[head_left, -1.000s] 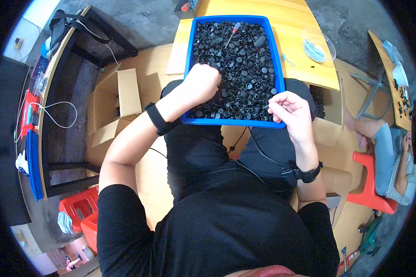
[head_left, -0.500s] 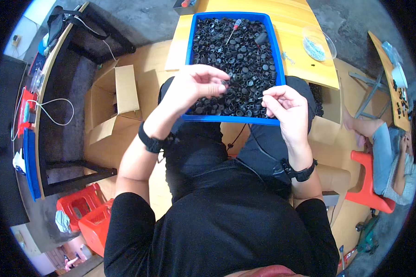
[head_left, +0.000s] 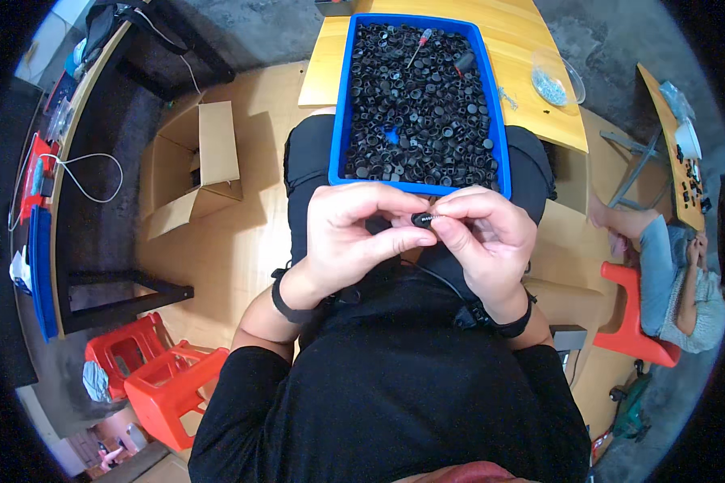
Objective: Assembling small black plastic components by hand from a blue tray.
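My left hand [head_left: 354,233] pinches a small round black plastic cap [head_left: 418,220] between thumb and fingertips, just in front of the tray's near edge. Opposite it, my right hand [head_left: 491,241] has thumb and forefinger closed on a tiny silvery ridged piece [head_left: 432,218], which looks like a screw and meets the cap. My fingertips partly hide both pieces. Beyond my hands, a blue tray [head_left: 340,121] rests partly on my lap and partly on the table, filled with many loose black caps [head_left: 427,113]. A screwdriver [head_left: 420,47] lies on top of the caps.
The yellow wooden table [head_left: 532,72] bears a clear round tub [head_left: 549,87] of small silvery pieces, with more scattered beside it. An open cardboard box [head_left: 217,149] stands on the left. Red stools [head_left: 165,394] are at lower left. A seated person [head_left: 689,298] is at right.
Both hands have come back from over the tray toward my body and met, bringing the black cap and the silvery piece together. The tray appears shifted slightly right and up in view.
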Demonstrator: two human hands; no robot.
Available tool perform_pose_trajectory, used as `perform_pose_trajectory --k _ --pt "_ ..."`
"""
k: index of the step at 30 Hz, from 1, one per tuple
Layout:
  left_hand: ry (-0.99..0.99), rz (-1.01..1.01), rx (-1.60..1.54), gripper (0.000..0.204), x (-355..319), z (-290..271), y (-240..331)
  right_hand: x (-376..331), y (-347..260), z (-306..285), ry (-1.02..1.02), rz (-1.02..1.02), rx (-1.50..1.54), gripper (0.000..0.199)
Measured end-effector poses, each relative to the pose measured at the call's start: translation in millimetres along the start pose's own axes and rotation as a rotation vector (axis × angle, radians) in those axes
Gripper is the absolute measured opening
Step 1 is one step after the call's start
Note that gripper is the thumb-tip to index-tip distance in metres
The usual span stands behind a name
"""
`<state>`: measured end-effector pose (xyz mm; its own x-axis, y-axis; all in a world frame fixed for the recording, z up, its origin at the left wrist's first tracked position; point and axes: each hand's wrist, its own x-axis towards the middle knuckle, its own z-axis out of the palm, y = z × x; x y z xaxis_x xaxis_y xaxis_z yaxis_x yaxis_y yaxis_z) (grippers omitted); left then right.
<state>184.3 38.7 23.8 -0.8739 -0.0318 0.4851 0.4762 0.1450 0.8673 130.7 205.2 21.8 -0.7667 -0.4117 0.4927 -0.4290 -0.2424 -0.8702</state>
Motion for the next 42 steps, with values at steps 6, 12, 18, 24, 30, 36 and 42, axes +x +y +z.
perform_pose_trajectory --k 6,12,18,24,30,36,42 --pt "0.046 0.175 0.301 0.023 1 -4 11 0 -10 0 -0.08 -0.082 -0.18 0.008" --pt "-0.006 0.224 0.331 0.024 -4 -5 5 -4 -9 -2 -0.156 0.278 0.025 0.004" --pt "-0.094 0.144 0.335 0.024 -19 -1 -7 -5 6 -11 -0.281 0.57 0.333 0.004" --pt "-0.083 -0.066 0.321 0.021 -37 8 -8 -11 31 -14 -0.339 0.701 0.528 0.006" --pt "0.036 -0.136 0.029 0.018 -42 0 -26 -7 37 -6 -0.269 0.701 0.55 0.009" --pt "0.26 -0.398 -0.42 0.026 -48 -21 -51 41 53 -8 -0.139 0.351 -0.096 0.017" --pt "0.316 -0.364 -0.482 0.025 -44 -37 -49 69 89 2 -0.447 0.231 -0.917 0.017"
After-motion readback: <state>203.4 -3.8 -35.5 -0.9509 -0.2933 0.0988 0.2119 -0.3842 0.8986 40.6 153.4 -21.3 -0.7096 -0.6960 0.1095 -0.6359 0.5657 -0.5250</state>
